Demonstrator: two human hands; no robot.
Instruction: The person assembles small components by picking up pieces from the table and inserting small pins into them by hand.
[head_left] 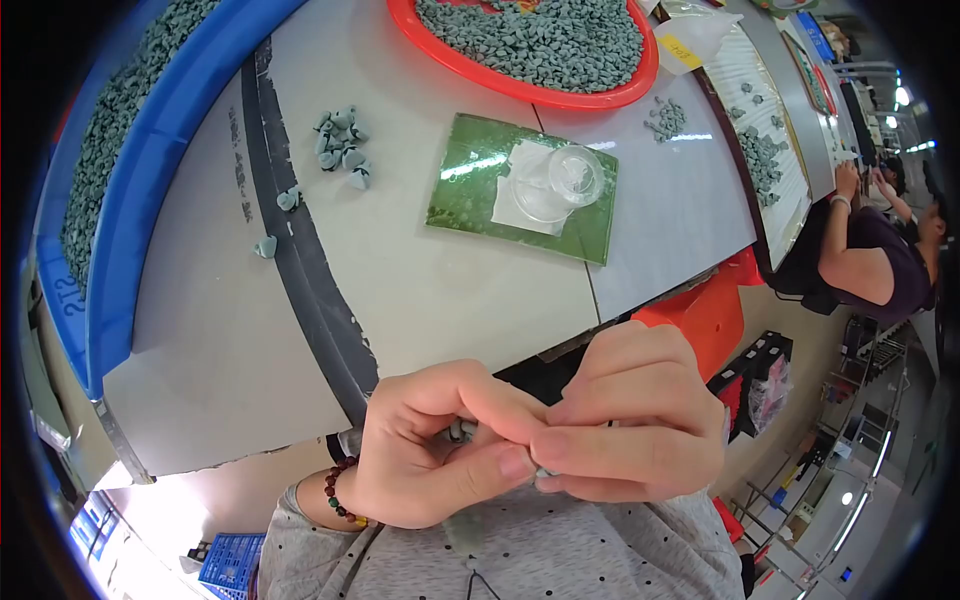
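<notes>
My left hand and my right hand meet in front of my body, below the table's near edge. Thumbs and fingertips of both are closed together on a small grey-green piece, mostly hidden by the fingers. More grey-green pieces show inside the curled left palm. On the table ahead lies a loose cluster of joined grey-green pieces. Two other pieces lie nearer, one on the dark strip and one beside it.
A green board carries a clear round dish on white paper. Beyond it stands a red tray full of small pieces. A blue bin, also filled, stands left. At far right, a person works at another table.
</notes>
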